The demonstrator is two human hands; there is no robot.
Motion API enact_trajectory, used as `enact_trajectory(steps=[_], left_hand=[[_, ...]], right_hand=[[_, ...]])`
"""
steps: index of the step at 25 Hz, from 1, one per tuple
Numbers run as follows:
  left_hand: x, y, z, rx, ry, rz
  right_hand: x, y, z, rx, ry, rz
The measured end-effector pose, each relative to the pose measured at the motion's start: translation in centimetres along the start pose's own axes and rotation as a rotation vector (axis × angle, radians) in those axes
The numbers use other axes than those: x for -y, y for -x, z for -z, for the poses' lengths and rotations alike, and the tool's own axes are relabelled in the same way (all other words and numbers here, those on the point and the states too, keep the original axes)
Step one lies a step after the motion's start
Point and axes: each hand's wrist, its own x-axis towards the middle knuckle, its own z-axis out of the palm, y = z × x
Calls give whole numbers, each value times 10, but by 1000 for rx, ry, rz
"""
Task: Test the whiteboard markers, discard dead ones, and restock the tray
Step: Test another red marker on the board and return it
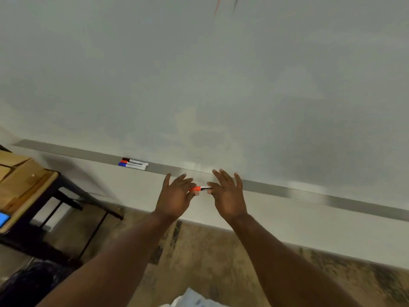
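A red-capped marker is held level between both hands just below the whiteboard's metal tray. My left hand pinches its red cap end with thumb and forefinger, the other fingers spread. My right hand pinches the white barrel end the same way. Three more markers, capped black, red and blue, lie side by side on the tray to the left. The whiteboard fills the upper view, with a red and a black stroke at its top edge.
A dark-framed table with cardboard boxes and a blue-lit device stands at the left. A dark plastic bag sits at the lower left. White crumpled material shows at the bottom edge. Worn floor lies below the wall.
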Motion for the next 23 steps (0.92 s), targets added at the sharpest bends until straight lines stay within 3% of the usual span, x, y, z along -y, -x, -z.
enact_trajectory(steps=[10, 23], left_hand=[[5, 101, -23, 133, -34, 182], [33, 219, -1, 42, -77, 467]], right_hand=[[37, 50, -51, 204, -50, 171], [143, 77, -82, 271, -198, 439]])
